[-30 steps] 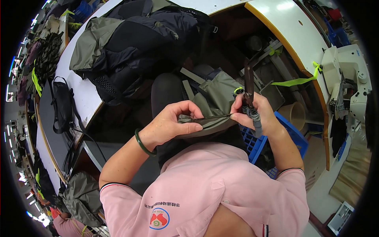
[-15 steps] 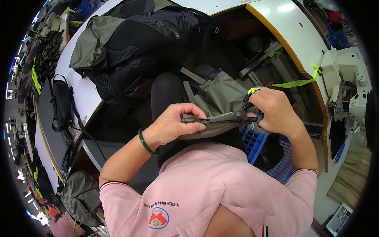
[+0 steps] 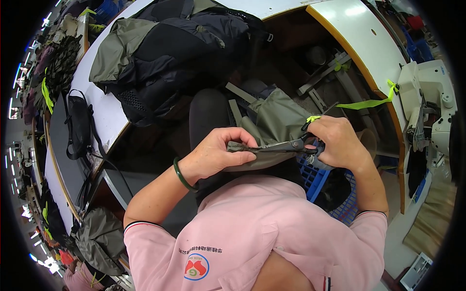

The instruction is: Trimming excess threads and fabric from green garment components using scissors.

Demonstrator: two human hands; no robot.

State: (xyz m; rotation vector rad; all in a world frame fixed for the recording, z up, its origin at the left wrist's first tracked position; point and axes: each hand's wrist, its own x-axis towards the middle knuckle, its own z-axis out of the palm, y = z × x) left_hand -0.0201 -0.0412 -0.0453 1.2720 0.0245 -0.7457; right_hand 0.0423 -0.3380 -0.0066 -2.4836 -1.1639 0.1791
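Observation:
Over my lap lies an olive-green fabric piece [image 3: 281, 116] with lighter straps at its far side. My left hand [image 3: 221, 151] pinches the fabric's near edge between thumb and fingers. My right hand [image 3: 337, 140] is wrapped round the handles of dark scissors [image 3: 286, 145], which have a bright yellow-green strip tied on one handle. The blades point left along the fabric's edge, their tips close to my left fingertips. Fabric and fingers partly hide the tips, so I cannot tell exactly what lies between the blades.
A black and olive backpack [image 3: 170, 53] lies on the white table beyond my lap. To the right stands a white sewing machine [image 3: 437, 106], a yellow-green ribbon [image 3: 366, 104] near it. A blue plastic basket [image 3: 313, 180] sits below my right forearm. A black pouch with straps [image 3: 77, 123] lies at left.
The scissor handles and my right hand have shifted slightly right and down, and the handles look a little closer together. My left hand keeps its pinch on the fabric.

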